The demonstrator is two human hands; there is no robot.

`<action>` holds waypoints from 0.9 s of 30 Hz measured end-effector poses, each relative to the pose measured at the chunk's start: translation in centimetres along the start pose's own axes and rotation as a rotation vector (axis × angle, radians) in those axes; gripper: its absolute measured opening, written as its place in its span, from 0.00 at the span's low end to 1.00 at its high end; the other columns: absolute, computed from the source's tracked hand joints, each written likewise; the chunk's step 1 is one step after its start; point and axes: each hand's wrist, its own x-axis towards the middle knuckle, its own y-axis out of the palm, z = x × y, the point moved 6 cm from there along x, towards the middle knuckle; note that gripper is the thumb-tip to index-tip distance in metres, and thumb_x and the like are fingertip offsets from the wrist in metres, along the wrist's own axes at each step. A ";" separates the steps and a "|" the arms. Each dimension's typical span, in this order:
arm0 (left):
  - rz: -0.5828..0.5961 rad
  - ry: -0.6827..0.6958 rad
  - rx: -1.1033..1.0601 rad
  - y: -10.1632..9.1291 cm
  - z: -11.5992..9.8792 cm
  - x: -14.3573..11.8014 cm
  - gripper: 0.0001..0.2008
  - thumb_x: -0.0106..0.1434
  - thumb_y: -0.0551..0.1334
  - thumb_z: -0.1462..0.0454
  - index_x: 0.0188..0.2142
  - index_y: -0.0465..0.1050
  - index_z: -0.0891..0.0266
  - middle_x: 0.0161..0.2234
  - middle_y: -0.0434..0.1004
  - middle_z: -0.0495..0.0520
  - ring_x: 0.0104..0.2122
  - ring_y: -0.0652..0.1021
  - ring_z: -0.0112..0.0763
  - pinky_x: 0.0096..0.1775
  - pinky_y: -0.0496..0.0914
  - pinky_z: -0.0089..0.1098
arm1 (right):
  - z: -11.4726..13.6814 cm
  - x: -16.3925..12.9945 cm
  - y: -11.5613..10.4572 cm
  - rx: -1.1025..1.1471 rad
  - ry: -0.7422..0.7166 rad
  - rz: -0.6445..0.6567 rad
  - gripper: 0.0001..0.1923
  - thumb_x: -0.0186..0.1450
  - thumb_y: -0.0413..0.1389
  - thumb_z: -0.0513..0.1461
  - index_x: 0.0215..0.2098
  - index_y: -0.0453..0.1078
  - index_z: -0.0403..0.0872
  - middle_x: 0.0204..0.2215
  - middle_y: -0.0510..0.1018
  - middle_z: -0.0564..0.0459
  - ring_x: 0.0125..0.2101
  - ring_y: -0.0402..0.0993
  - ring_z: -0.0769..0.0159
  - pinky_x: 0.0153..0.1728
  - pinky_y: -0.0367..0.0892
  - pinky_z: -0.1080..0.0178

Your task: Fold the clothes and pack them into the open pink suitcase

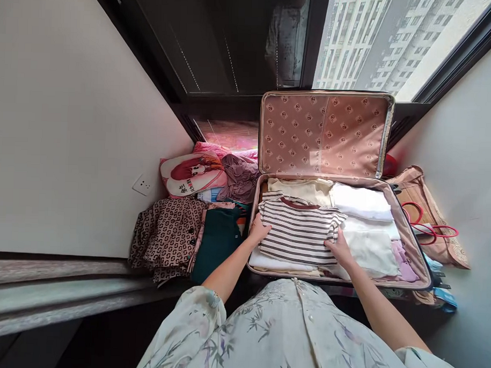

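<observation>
A folded striped shirt (pixel 298 231), white with dark stripes and a brown collar, lies over the left half of the open suitcase (pixel 422 265). My left hand (pixel 260 230) grips its left edge, the fingers partly tucked beneath the cloth. At the right edge, my right hand (pixel 340 249) is closed on the shirt near a sleeve. Beneath and around it are other folded clothes: a cream garment (pixel 309 190) behind, a white stack (pixel 363 201) at the back right, a pale garment (pixel 370 250) at the front right, and a lilac one (pixel 406 262) in the corner.
The suitcase lid (pixel 323 133) stands up against the window. To the left lie a patterned brown garment (pixel 167 232), a dark green garment (pixel 217 239), a mauve cloth (pixel 241 178) and a pink cartoon cushion (pixel 193 174). A brown bag (pixel 422 198) with red handles sits at right.
</observation>
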 end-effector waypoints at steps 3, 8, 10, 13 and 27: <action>-0.073 0.120 -0.016 -0.8 -1.1 0.0 0.32 0.54 0.67 0.73 0.58 0.69 0.61 0.51 0.80 0.61 0.50 0.80 0.42 0.54 0.72 0.39 | 1.6 0.5 -0.7 -0.100 -0.076 -0.032 0.44 0.55 0.55 0.45 0.69 0.56 0.46 0.58 0.74 0.43 0.55 0.71 0.54 0.57 0.67 0.53; -0.078 0.166 0.080 -1.7 0.1 -1.2 0.40 0.57 0.66 0.72 0.68 0.59 0.59 0.57 0.77 0.63 0.55 0.78 0.45 0.58 0.71 0.42 | 1.7 0.5 -2.9 -0.254 -0.144 0.009 0.45 0.60 0.52 0.43 0.74 0.47 0.46 0.58 0.74 0.42 0.51 0.74 0.56 0.55 0.67 0.56; -0.062 0.161 0.201 -1.2 1.3 -2.5 0.45 0.57 0.65 0.72 0.72 0.51 0.62 0.63 0.70 0.68 0.61 0.74 0.48 0.62 0.68 0.45 | 0.2 -0.2 -3.1 -0.407 -0.044 0.069 0.46 0.62 0.52 0.43 0.75 0.42 0.43 0.56 0.75 0.40 0.49 0.75 0.54 0.52 0.69 0.54; -0.106 0.298 0.421 0.3 1.7 -5.4 0.48 0.61 0.65 0.68 0.75 0.42 0.65 0.71 0.53 0.72 0.70 0.60 0.54 0.68 0.58 0.50 | -0.6 -2.0 -2.5 -0.723 -0.004 0.073 0.46 0.67 0.51 0.47 0.76 0.38 0.44 0.61 0.69 0.33 0.55 0.71 0.45 0.52 0.68 0.47; 0.346 0.365 0.893 6.9 5.6 -6.2 0.50 0.63 0.61 0.38 0.76 0.39 0.47 0.76 0.24 0.58 0.72 0.29 0.66 0.66 0.35 0.70 | -3.7 -2.8 5.1 -1.207 -0.287 0.051 0.37 0.71 0.48 0.59 0.75 0.51 0.61 0.76 0.43 0.41 0.72 0.40 0.34 0.64 0.49 0.40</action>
